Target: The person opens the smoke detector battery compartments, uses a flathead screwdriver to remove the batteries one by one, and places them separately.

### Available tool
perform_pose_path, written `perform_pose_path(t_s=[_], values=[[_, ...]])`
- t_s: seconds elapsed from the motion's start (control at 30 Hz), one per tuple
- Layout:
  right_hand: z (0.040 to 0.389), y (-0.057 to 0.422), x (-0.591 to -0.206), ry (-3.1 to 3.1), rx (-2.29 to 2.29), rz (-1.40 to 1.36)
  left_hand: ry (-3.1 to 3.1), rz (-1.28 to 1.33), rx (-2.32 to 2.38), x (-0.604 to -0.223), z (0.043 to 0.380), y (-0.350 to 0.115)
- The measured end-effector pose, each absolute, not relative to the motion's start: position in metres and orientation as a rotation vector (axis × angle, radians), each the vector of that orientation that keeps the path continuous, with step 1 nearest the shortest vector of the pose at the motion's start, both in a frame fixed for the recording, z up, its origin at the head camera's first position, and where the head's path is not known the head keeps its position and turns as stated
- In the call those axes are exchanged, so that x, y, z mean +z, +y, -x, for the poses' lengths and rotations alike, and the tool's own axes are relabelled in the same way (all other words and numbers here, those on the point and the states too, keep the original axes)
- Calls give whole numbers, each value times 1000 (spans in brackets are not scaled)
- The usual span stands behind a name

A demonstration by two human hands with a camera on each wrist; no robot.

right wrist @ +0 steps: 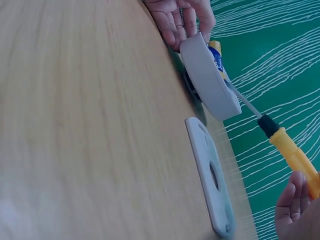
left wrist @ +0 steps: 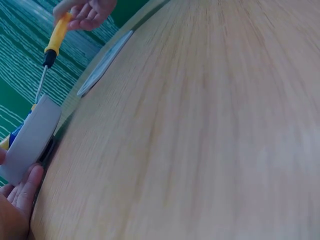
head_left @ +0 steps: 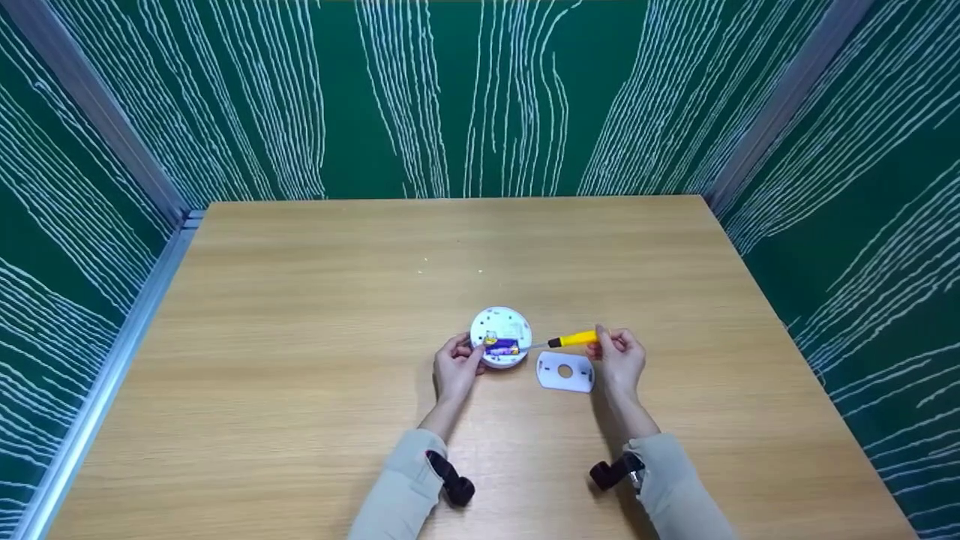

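A round white device [head_left: 501, 319] with batteries [head_left: 501, 346] in its face is tilted up off the wooden table, gripped at its left edge by my left hand [head_left: 456, 367]. In the right wrist view, the left thumb and fingers pinch the rim of the device [right wrist: 207, 80]. My right hand [head_left: 621, 358] holds a screwdriver [head_left: 576, 339] by its yellow handle. The metal shaft points left, and its tip meets the device right beside the end of a battery [right wrist: 215, 47]. Below the screwdriver lies a flat white plate [head_left: 551, 373] with a round hole.
The wooden table [head_left: 300, 315] spreads around both hands. A few tiny light specks [head_left: 480, 271] lie farther back on it. Green walls with white wavy lines [head_left: 405, 97] stand behind and at both sides. Black wrist cameras [head_left: 457, 489] sit at the sleeve cuffs.
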State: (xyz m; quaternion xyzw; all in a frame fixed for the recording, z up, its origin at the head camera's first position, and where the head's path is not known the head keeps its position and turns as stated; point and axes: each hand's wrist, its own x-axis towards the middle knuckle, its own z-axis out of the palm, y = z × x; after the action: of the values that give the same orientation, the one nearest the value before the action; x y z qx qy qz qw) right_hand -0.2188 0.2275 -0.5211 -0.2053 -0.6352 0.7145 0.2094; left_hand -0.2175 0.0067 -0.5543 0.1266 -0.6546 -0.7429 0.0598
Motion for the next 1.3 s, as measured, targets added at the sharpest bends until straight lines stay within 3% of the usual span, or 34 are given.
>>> perform_pose_path(t_s=[0.43, 0.57, 0.83, 1.3], values=[[226, 239, -539, -1901, 1884, 573, -2001, -436, -2253, -554, 217, 9], [221, 235, -522, -1958, 1845, 524, -1988, -426, -2270, -539, 211, 9], [216, 230, -505, -1951, 1874, 478, -1970, -424, -2251, -555, 218, 10], [217, 235, -521, -1935, 2009, 682, -1969, -422, -2241, -553, 218, 9]])
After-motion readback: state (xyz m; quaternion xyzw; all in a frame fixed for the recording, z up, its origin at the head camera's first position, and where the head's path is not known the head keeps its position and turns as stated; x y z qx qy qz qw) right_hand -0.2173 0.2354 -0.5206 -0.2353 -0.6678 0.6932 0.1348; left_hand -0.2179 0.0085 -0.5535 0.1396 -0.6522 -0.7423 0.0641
